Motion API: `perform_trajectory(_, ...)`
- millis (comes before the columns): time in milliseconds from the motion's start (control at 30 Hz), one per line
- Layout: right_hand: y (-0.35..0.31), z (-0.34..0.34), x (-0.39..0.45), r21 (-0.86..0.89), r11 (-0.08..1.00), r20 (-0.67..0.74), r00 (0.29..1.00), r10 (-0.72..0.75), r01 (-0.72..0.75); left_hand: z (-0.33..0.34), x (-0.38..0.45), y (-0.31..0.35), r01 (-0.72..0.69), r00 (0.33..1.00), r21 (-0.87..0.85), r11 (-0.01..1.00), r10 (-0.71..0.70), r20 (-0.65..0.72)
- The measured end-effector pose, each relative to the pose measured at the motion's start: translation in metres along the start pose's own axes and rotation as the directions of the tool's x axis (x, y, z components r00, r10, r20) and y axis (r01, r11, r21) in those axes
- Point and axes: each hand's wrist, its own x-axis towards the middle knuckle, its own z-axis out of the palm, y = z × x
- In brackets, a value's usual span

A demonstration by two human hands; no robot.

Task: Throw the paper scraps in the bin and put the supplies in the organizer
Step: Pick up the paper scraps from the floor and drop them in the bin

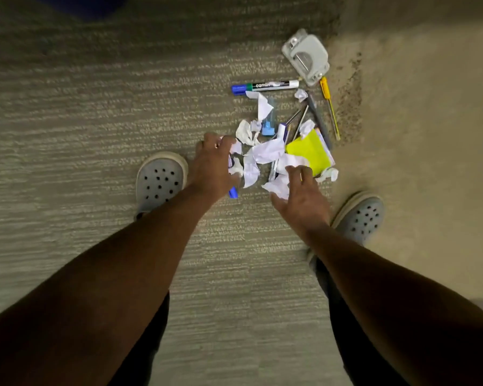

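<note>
Both hands out, we are reaching into the paper scraps point(265, 151) lying heaped on the carpet point(95, 121). Our left hand point(212, 162) is curling over the pile's left edge, its grip hidden from view. Our right hand point(301, 193) is spreading wide beside the yellow sticky notes point(310, 151).

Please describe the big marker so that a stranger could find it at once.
Start at the pile of paper scraps on the carpet. At its far edge, left of the grey hole punch, lies the marker. Unlike the thin pens nearby, it is thick and white, with a blue cap.
</note>
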Motion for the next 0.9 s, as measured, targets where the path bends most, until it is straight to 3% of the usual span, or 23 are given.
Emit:
perform_trajectory(67,0.004,0.011,0.002,-0.074,0.996,0.059,0.998,-0.039,0.043,0.008,0.011,0.000,-0.021,0.999,0.119,0.993,0.015,0.045)
perform_trajectory(200,-0.006,0.018,0.032,-0.167,0.981,0.031,0.995,-0.099,0.103,0.021,0.027,0.007,-0.101,0.990,0.236,0.967,0.075,0.118)
perform_trajectory(333,-0.019,0.016,0.061,-0.147,0.970,0.035,0.981,-0.189,0.192,0.029,0.036,0.011,-0.105,0.994,0.240,0.965,0.105,0.009)
perform_trajectory(533,-0.027,0.008,0.073,-0.161,0.940,-0.035,0.951,-0.309,0.299,0.036,0.033,0.011,-0.168,0.985,0.268,0.949,0.171,0.009)
perform_trajectory(700,-0.017,-0.004,0.066,-0.082,0.950,-0.067,0.949,-0.308,0.302,0.028,0.024,0.013,-0.172,0.974,0.063,0.983,0.179,-0.136)
perform_trajectory(833,-0.002,-0.013,0.054,0.164,0.975,-0.101,0.986,-0.135,0.151,0.017,0.016,0.013,-0.057,0.960,-0.220,0.974,-0.007,-0.280)
perform_trajectory(900,0.008,-0.017,0.042,0.241,0.967,-0.174,0.984,-0.042,0.084,0.012,0.012,0.008,-0.004,0.945,-0.272,0.962,-0.085,-0.315)
